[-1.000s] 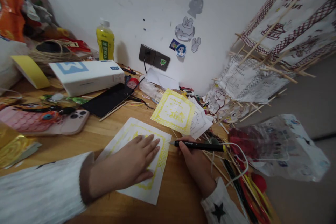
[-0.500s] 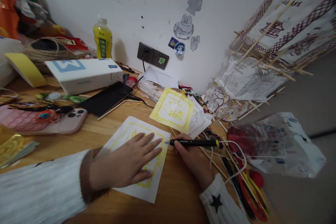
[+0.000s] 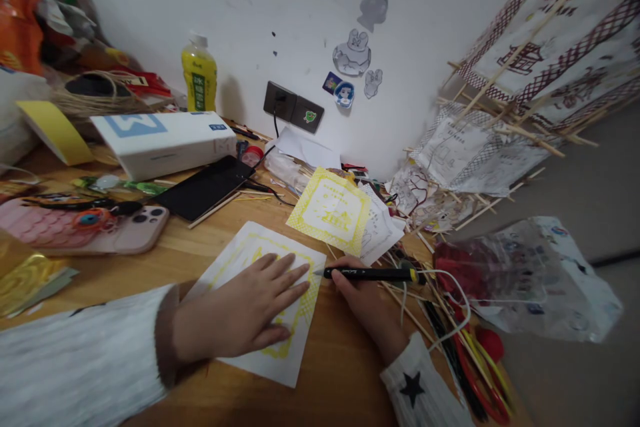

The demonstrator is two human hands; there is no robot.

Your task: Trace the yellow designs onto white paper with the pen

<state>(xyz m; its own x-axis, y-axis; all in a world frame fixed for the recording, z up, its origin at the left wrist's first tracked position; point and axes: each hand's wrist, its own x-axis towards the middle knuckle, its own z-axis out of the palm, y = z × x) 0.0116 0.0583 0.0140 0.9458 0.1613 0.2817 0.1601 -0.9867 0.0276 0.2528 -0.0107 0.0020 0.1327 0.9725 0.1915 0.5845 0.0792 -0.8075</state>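
Note:
My left hand (image 3: 245, 307) lies flat with its fingers spread on a white sheet of paper (image 3: 287, 370) that bears a yellow border pattern. Part of the drawing is hidden under the palm. In my right hand (image 3: 361, 297) is a black marker pen (image 3: 373, 274) with a pale tip and a yellow ring near its end. The tip points left, at the sheet's right edge; whether it touches the paper I cannot tell. Just beyond lies a second sheet with a yellow drawing (image 3: 333, 210), overlapping a paper with dark line drawing (image 3: 383, 233).
A white box (image 3: 170, 147), a black tablet-like slab (image 3: 205, 188) and a pink phone (image 3: 135, 230) are on the left. A yellow bottle (image 3: 199, 77) stands by the wall. Thin sticks, a clear plastic bag (image 3: 545, 280) and a stick-and-paper lantern frame (image 3: 520, 60) crowd the right.
The view has shifted very slightly, so everything sits a little further right. Both hands, the marker pen and the sheet keep their places relative to each other.

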